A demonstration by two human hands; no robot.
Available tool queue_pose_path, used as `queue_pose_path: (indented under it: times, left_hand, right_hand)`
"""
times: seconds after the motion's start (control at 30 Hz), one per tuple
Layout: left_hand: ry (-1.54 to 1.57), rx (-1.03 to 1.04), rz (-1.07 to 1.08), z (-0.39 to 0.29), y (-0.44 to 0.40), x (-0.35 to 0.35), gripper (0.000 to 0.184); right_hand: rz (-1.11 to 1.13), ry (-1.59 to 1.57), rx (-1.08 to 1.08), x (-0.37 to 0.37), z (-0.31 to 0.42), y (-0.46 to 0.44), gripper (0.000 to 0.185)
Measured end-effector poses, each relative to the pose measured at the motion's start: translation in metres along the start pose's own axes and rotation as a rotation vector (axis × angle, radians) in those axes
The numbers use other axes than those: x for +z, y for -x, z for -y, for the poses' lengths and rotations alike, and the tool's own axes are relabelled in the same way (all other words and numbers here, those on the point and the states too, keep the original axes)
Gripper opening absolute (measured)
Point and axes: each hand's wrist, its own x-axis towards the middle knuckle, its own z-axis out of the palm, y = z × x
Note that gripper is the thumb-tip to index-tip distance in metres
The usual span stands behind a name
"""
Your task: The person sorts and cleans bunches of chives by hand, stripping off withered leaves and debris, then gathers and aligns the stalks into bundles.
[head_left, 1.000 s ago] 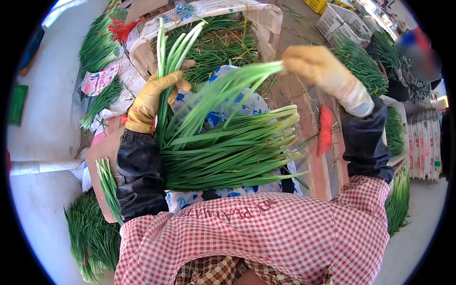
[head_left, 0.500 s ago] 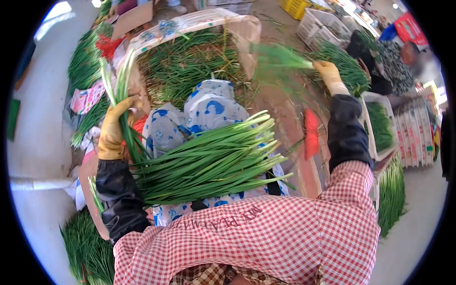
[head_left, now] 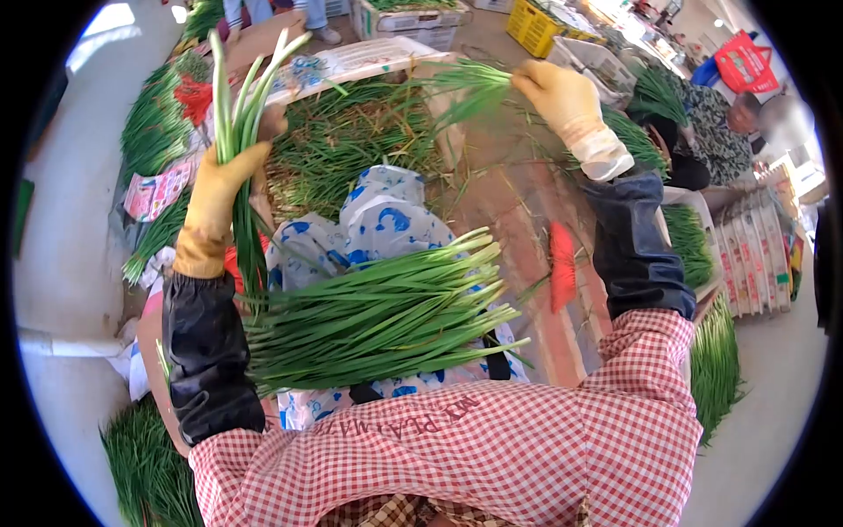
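Note:
My left hand point(head_left: 215, 206), in a yellow glove, is closed round a bunch of green stalks point(head_left: 241, 119), white ends up, leaves hanging down. On the right, my gloved right hand point(head_left: 562, 105) is closed on a smaller tuft of green leaves point(head_left: 470, 83) that points left over the basket's edge. Between my arms a large pile of green stalks point(head_left: 378, 316) lies across my lap on a white and blue patterned cloth point(head_left: 386, 215), pale ends to the right.
A white basket point(head_left: 373, 54) of loose greens stands ahead. Red ties point(head_left: 562, 266) lie right of the lap. More bundles point(head_left: 149, 465) lie at the left, with crates point(head_left: 689, 241) at the right. A co-worker point(head_left: 724, 132) sits at the upper right; another person's legs show at the top.
My right hand has swung away from the lap pile with the small tuft, out to the right, then slightly back left. My left hand still holds its bunch, raised and farther left.

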Motion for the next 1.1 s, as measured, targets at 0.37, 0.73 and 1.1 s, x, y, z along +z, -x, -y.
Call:
queue_pose_path:
  times: [0.37, 0.73, 1.1]
  left_hand:
    - [-0.188, 0.072, 0.309, -0.08, -0.007, 0.033, 0.032]
    - [-0.303, -0.33, 0.092, 0.026, -0.024, -0.091, 0.03]
    - [-0.188, 0.153, 0.177, -0.119, -0.018, -0.044, 0.042]
  right_hand:
    - [0.362, -0.978, -0.021, -0.076, 0.152, -0.06, 0.03]
    - [0.016, -0.497, 0.562, -0.02, -0.052, -0.077, 0.037]
    - [0.229, -0.909, 0.118, -0.05, 0.113, -0.098, 0.034]
